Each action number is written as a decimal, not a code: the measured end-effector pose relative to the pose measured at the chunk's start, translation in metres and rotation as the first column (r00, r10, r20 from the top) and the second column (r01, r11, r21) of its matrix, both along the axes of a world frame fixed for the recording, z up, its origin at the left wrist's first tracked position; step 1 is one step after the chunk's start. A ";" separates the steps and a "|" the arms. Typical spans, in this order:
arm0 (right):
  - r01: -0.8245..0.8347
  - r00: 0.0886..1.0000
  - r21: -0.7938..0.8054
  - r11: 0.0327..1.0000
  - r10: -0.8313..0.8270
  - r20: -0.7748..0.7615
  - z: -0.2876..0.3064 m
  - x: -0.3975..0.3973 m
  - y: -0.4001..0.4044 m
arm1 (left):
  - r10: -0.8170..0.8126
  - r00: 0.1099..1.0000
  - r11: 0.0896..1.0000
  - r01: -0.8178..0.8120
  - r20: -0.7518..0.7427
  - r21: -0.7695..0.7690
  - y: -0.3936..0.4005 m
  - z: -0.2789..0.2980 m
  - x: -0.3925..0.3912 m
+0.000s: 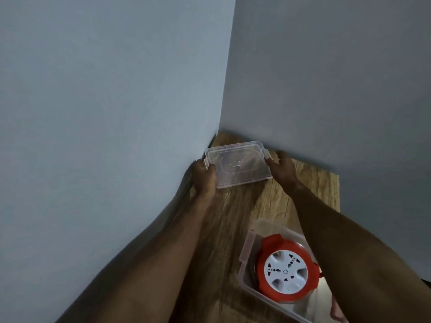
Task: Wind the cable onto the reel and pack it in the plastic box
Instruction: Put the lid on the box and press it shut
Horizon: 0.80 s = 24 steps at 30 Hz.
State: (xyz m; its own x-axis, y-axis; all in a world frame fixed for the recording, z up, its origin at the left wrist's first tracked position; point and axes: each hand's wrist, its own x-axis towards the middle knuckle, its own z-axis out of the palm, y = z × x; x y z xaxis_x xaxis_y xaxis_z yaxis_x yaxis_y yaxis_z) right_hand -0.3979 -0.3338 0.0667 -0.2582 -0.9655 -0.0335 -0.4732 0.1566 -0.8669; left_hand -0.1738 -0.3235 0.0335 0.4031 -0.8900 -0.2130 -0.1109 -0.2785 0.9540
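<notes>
The red and white cable reel (287,271) lies inside the clear plastic box (247,252) on the wooden table, near me at the lower right. The box's clear lid (238,165) is out in the far corner of the table, by the walls. My left hand (205,177) grips the lid's left end, thumb on top. My right hand (283,167) holds the lid's right end at its clip. My right forearm passes over the box's right side and hides part of it. No loose cable shows.
Two pale walls meet at the far corner and close in the wooden table (242,206) on the left and at the back. The table's right edge (338,194) runs close to the box.
</notes>
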 end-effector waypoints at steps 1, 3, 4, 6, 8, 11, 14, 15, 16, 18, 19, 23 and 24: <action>0.000 1.000 0.008 1.000 0.000 -0.008 -0.005 -0.002 -0.005 | -0.003 1.000 1.000 0.003 0.006 -0.001 -0.004 -0.004 -0.001; 0.008 1.000 0.035 0.999 -0.007 -0.027 -0.014 -0.003 -0.012 | -0.011 1.000 1.000 0.010 0.009 0.013 -0.011 -0.010 -0.003; 0.012 1.000 0.061 0.998 -0.011 -0.022 -0.018 -0.003 -0.014 | -0.012 1.000 0.999 0.012 -0.004 0.030 -0.014 -0.014 -0.004; 0.010 1.000 0.096 0.995 -0.011 0.012 -0.028 -0.003 -0.016 | -0.013 0.999 0.999 0.015 -0.030 0.047 -0.014 -0.018 -0.006; 0.012 1.000 0.095 0.995 -0.015 0.027 -0.036 -0.003 -0.018 | 0.006 0.999 1.000 -0.005 -0.039 0.030 -0.014 -0.020 -0.009; 0.038 0.999 0.072 0.997 -0.040 0.023 -0.043 -0.003 -0.019 | 0.034 0.997 0.999 -0.033 -0.071 0.018 -0.015 -0.021 -0.012; 0.055 0.998 0.054 0.997 -0.057 0.035 -0.038 0.000 -0.017 | 0.038 0.996 0.999 -0.038 -0.076 0.011 -0.013 -0.017 -0.012; 0.062 0.997 0.040 0.997 -0.063 0.037 -0.037 -0.001 -0.016 | 0.040 0.997 0.999 -0.040 -0.071 0.002 -0.013 -0.016 -0.012; 0.070 0.997 0.024 0.997 -0.071 0.037 -0.035 -0.001 -0.014 | 0.038 0.998 0.999 -0.038 -0.055 -0.003 -0.012 -0.013 -0.012; 0.088 0.995 0.002 0.996 -0.088 0.046 -0.029 -0.001 -0.009 | 0.037 0.999 0.999 -0.037 -0.029 -0.016 -0.010 -0.009 -0.013; 0.096 0.994 -0.009 0.995 -0.095 0.057 -0.027 -0.003 -0.008 | 0.034 0.999 0.999 -0.034 -0.023 -0.023 -0.009 -0.007 -0.013; 0.105 0.992 -0.068 0.992 -0.099 0.082 -0.007 -0.005 0.005 | 0.003 1.000 0.998 -0.004 -0.011 -0.064 0.002 0.011 -0.015; 0.107 0.991 -0.081 0.991 -0.100 0.083 -0.001 -0.006 0.009 | 0.001 1.000 0.997 -0.003 -0.020 -0.076 0.006 0.017 -0.015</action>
State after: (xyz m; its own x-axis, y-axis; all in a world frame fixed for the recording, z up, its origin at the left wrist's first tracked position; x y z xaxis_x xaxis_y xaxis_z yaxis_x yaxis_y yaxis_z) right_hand -0.4036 -0.3252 0.0656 -0.3565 -0.9340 0.0230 -0.3879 0.1256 -0.9131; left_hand -0.1892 -0.3173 0.0501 0.4011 -0.9032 -0.1529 -0.0911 -0.2055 0.9744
